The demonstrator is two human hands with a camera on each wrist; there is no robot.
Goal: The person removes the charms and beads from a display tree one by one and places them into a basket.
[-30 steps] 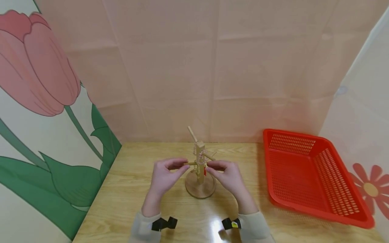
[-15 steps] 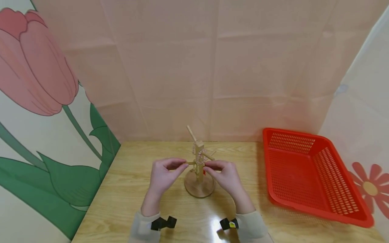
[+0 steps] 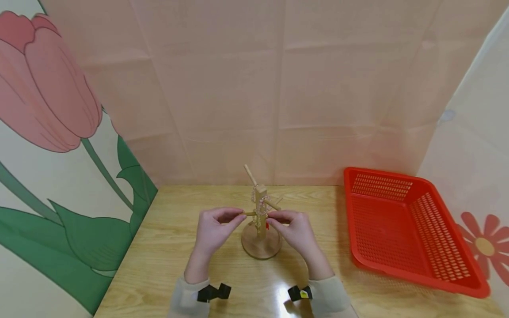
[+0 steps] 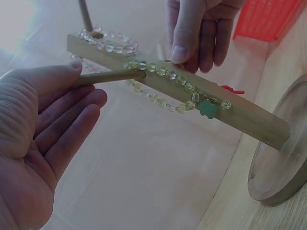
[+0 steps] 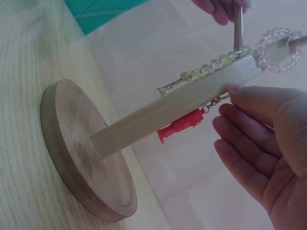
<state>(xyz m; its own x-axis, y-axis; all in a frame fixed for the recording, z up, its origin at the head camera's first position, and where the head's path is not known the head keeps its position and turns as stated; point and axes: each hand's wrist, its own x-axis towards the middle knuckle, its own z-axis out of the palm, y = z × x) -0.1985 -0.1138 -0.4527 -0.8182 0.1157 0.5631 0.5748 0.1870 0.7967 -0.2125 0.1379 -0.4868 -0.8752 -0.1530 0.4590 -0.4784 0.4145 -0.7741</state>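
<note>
A wooden jewelry stand (image 5: 177, 110) with a square post and round base stands upright on the table. My left hand (image 3: 214, 227) pinches one of its pegs (image 4: 112, 76) between thumb and fingers. From that peg hangs a yellow-green beaded bracelet (image 4: 163, 72) with a green charm (image 4: 207, 109). On the post's other side, my right hand (image 3: 294, 225) pinches the top of a keychain with a small chain (image 5: 213, 103) and red charm (image 5: 182, 125). Its thumb tip is right at the post and partly hides the ring. A pink beaded bracelet (image 4: 109, 48) hangs higher up.
A red plastic basket (image 3: 391, 229) sits at the right of the wooden table (image 3: 171, 238). A pink cloth backdrop (image 3: 222, 110) rises behind, and a tulip-printed panel (image 3: 55, 88) stands on the left.
My right hand has moved slightly left, closer to the post, with the red charm shifting slightly. The left hand keeps its grip on the peg. Little differs in the last half second.
</note>
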